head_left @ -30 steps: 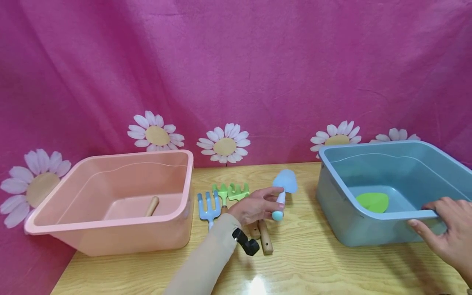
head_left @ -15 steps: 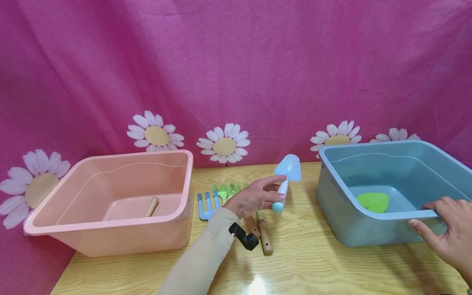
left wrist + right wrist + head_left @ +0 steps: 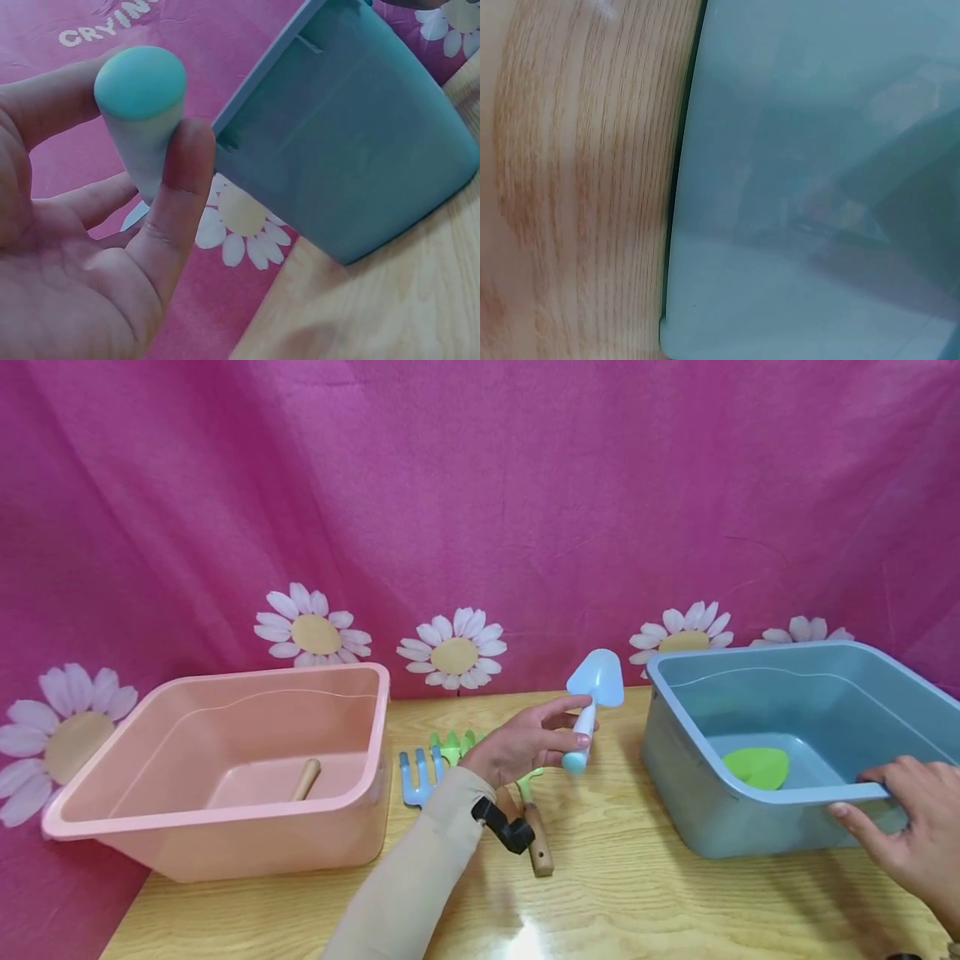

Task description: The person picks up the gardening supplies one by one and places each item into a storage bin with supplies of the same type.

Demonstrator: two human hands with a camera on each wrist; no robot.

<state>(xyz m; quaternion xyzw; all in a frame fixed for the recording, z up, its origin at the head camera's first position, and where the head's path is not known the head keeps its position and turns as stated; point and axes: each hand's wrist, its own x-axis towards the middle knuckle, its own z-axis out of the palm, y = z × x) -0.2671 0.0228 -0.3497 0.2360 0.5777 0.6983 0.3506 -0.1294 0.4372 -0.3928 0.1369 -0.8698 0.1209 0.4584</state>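
Note:
My left hand (image 3: 528, 743) pinches a small light-blue garden trowel (image 3: 597, 677) by its white handle, holding it above the table with the blade pointing away. In the left wrist view the thumb and fingers press on either side of the handle, whose rounded turquoise end (image 3: 141, 84) faces the camera. To the right stands a blue-grey plastic basin (image 3: 697, 810), and my right hand (image 3: 915, 818) grips its front rim, thumb outside. Inside that basin lies a flat green leaf-shaped piece (image 3: 759, 767). The right wrist view shows only the basin's wall (image 3: 765, 187) and the table.
A pink basin (image 3: 247, 843) on the left contains a wooden handle (image 3: 306, 779). Between the basins lie a blue hand fork (image 3: 422, 781), green-pronged tools (image 3: 452, 746) and a wooden-handled tool (image 3: 538, 843), partly hidden by my left arm. A magenta daisy cloth (image 3: 480, 510) hangs behind.
The trowel has risen from near the tabletop and shifted slightly right and away in my left hand. My right hand stays on the basin rim.

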